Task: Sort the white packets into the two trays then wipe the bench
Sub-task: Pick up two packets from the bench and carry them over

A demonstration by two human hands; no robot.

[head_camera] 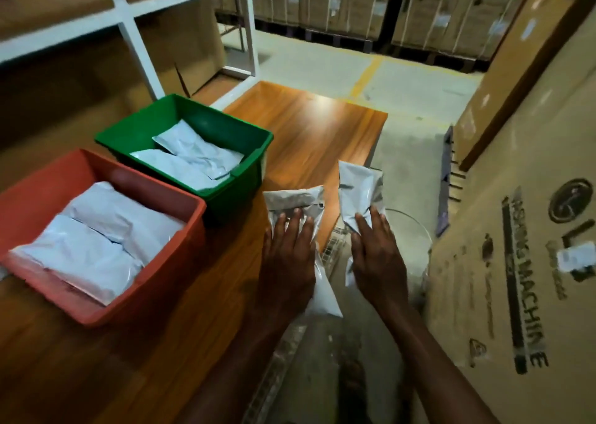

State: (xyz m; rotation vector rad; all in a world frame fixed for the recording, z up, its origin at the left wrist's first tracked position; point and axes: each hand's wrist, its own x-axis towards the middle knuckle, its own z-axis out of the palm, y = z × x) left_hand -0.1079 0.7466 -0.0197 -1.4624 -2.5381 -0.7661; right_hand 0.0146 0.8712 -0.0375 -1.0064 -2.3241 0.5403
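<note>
Hands occupy the near centre of the view, each closed on a white packet. Left hand [288,256] grips a packet [295,207] at the right edge of the bench [309,127], fingers spread over its near face; the packet's far end lies over the wood. A second white sheet or packet [324,298] hangs below this hand, and whether it is gripped or merely trapped cannot be determined. Right hand [375,256] holds another packet [361,191] tilted upward, just right of the bench edge and above a wire basket [335,246] that is mostly hidden. The two held packets are close but apart.

Left of the hands, a green tray [245,185] stands on the bench with at least two white packets [193,152] lying overlapped inside. Nearer and further left, an orange tray [154,281] holds several white packets [96,243] stacked flat. The trays sit just beside each other.

Right of the scene, a large cardboard carton [516,262] printed "MACHINE" stands on the concrete floor [322,59]. White shelving [135,20] rises at far left.
</note>
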